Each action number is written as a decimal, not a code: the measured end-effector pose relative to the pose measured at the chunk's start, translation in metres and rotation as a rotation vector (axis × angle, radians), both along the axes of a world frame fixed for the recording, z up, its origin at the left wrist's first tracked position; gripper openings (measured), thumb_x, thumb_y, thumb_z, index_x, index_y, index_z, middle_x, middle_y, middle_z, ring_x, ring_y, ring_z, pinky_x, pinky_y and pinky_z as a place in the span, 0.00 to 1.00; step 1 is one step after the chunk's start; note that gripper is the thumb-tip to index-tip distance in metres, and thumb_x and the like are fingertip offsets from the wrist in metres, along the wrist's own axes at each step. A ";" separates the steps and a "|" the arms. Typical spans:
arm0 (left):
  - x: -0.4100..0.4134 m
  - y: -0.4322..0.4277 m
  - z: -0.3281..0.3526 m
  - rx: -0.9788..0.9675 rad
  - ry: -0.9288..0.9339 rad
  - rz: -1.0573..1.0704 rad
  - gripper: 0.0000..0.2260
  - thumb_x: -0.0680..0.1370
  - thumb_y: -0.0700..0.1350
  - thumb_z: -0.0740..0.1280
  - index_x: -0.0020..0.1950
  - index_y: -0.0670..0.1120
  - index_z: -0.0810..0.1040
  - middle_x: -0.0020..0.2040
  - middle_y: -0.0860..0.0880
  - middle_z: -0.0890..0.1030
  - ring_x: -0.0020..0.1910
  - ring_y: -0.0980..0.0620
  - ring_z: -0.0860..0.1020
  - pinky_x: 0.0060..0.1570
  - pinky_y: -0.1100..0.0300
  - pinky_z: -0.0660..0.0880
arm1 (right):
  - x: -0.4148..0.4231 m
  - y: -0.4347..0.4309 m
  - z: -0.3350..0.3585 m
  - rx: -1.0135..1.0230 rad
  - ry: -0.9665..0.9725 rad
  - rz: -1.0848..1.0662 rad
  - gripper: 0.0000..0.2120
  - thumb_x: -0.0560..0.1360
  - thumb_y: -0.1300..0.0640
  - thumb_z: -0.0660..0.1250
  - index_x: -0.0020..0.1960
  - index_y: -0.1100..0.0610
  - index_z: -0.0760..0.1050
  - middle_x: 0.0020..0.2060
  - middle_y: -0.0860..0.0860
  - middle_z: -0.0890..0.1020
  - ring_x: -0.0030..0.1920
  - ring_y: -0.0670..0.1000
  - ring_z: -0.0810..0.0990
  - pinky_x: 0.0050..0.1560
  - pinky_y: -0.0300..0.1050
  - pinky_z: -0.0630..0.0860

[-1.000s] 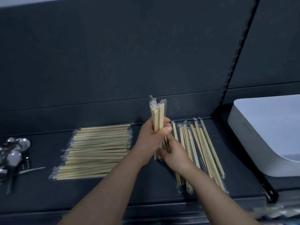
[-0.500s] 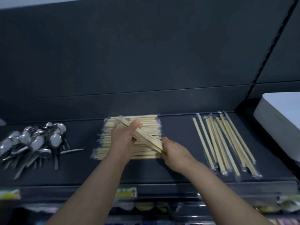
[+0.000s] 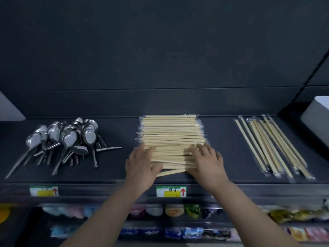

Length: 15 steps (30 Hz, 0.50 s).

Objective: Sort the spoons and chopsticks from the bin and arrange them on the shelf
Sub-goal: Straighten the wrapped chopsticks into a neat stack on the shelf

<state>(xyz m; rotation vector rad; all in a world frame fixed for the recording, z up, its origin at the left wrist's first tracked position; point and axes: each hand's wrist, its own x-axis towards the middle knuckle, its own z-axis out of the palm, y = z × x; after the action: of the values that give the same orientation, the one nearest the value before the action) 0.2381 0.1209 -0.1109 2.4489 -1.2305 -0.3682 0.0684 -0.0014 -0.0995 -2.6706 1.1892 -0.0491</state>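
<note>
- Most of the sorting looks done. Three groups lie on the dark shelf (image 3: 222, 150), each well apart from the next.
- On the left is a heap of shiny spoons (image 3: 69, 139). They are jumbled, with handles pointing toward the near edge.
- In the middle is a big stack of chopsticks (image 3: 170, 132) in clear wrappers, lying sideways. The far ones are neat. The near ones are a bit crooked.
- On the right is a small bunch of loose chopsticks (image 3: 270, 147), lying near to far. They are fanned out, not lined up.
- The left hand (image 3: 140, 166) lies flat and open on the left end of the middle stack. It presses and grips nothing.
- The right hand (image 3: 208, 161) lies flat and open on the right end, pressing the same way.
- I think the hands are squaring up the stack.
- Still to do, I think: tidy the right bunch and maybe the spoons.
- A white bin (image 3: 316, 118) sits at the far right. Only a corner shows, so I cannot tell what is inside.
- A green and yellow label (image 3: 171, 191) sits on the shelf's front edge.
</note>
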 end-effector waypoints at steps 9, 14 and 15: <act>0.009 -0.025 -0.010 0.054 0.016 -0.099 0.36 0.76 0.58 0.67 0.79 0.55 0.52 0.80 0.45 0.42 0.78 0.45 0.39 0.75 0.42 0.41 | 0.004 -0.008 -0.015 0.152 0.023 -0.073 0.30 0.80 0.42 0.55 0.77 0.39 0.43 0.78 0.50 0.39 0.76 0.56 0.33 0.74 0.64 0.39; -0.005 -0.032 -0.006 0.026 -0.181 -0.148 0.32 0.76 0.59 0.66 0.77 0.54 0.60 0.79 0.48 0.53 0.78 0.47 0.47 0.75 0.43 0.45 | 0.003 -0.011 -0.015 0.105 0.002 -0.042 0.28 0.81 0.44 0.56 0.78 0.43 0.50 0.78 0.51 0.43 0.77 0.54 0.37 0.74 0.62 0.39; -0.010 -0.035 -0.005 -0.002 -0.192 -0.180 0.30 0.76 0.58 0.67 0.75 0.53 0.64 0.78 0.48 0.57 0.78 0.47 0.51 0.75 0.45 0.48 | 0.001 -0.012 -0.014 0.107 -0.021 -0.035 0.28 0.80 0.44 0.57 0.77 0.45 0.53 0.78 0.50 0.46 0.77 0.53 0.40 0.74 0.60 0.41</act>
<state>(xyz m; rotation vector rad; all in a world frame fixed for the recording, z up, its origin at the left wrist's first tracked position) 0.2284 0.0857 -0.1160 2.4246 -1.5356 -0.1821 0.0690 -0.0134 -0.1137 -2.5509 1.1968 -0.0183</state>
